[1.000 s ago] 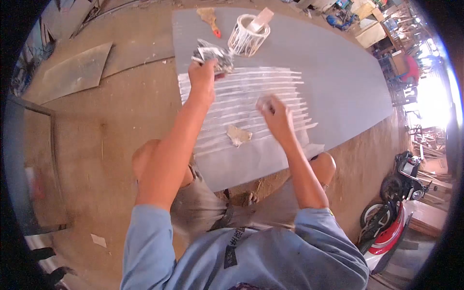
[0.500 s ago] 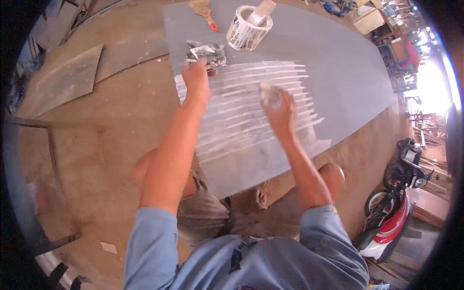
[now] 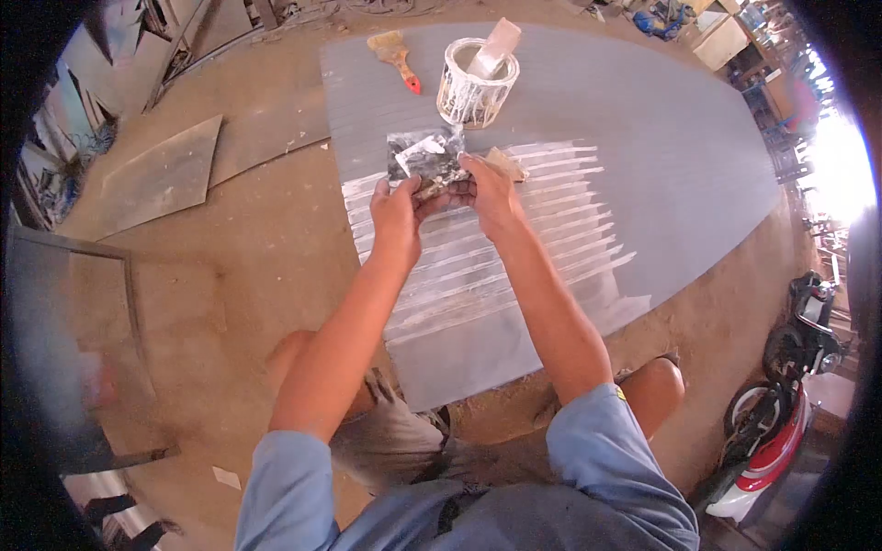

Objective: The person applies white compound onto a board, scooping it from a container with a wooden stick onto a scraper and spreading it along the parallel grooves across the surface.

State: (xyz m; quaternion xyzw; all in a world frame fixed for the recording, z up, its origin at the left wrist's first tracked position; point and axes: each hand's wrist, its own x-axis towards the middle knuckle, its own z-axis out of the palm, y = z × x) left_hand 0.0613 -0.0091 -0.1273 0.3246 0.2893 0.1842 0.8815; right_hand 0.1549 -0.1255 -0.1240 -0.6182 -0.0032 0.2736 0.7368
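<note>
My left hand (image 3: 401, 209) is closed on the near edge of a dark square plate (image 3: 424, 158) smeared with white paste. My right hand (image 3: 484, 190) is closed at the plate's right side, and a pale, flat-ended scraper (image 3: 507, 164) sticks out beyond its fingers. Both hands are over a grey board (image 3: 661, 165) marked with white paste stripes (image 3: 551, 216). Behind them stands a paste-streaked can (image 3: 476, 96) with a pale flat tool (image 3: 496, 48) leaning in its mouth. A brush (image 3: 395, 60) with a red-tipped handle lies left of the can.
Thin sheets (image 3: 161, 179) lie on the brown floor at the left, near a dark frame (image 3: 129, 285). A red and white motorcycle (image 3: 772, 450) is at the lower right. Wood pieces and clutter line the far right. My knees are beside the board's near end.
My right hand has moved up and left from the striped area, bringing the scraper to the plate. My left hand and the plate have shifted slightly right and nearer. The whole view has shifted a little.
</note>
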